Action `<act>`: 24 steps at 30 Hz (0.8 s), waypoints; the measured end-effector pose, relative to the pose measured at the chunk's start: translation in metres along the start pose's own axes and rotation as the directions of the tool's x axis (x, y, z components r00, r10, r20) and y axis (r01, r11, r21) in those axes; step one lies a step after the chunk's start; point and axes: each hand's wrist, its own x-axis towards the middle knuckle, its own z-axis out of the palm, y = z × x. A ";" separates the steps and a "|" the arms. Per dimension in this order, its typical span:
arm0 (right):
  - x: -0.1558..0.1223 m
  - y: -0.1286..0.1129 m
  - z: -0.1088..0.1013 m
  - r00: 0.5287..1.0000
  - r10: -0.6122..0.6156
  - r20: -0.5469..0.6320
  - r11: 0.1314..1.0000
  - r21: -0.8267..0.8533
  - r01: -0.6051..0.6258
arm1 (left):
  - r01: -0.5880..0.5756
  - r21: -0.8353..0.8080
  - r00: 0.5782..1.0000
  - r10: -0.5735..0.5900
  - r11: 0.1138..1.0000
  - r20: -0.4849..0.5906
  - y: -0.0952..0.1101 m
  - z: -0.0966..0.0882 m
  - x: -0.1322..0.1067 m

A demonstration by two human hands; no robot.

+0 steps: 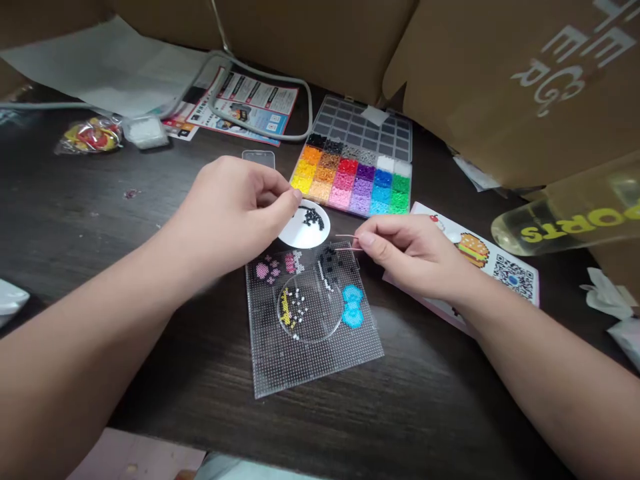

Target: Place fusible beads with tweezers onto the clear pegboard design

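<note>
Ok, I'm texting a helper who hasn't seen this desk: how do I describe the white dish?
On the dark table, find the clear pegboard. At its far edge, by the left hand, sits the white dish. It is opaque and holds loose black beads, unlike the clear round dish on the pegboard.

The right hand [410, 252] holds tweezers [349, 249] at the pegboard's [315, 367] far right corner, the left hand [235, 207] by the dish [300, 237].
</note>
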 end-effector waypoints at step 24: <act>-0.011 0.003 -0.002 0.997 0.066 0.039 0.998 -0.016 -0.066 | 0.016 0.012 0.998 -0.017 1.000 0.056 0.001 0.000 0.001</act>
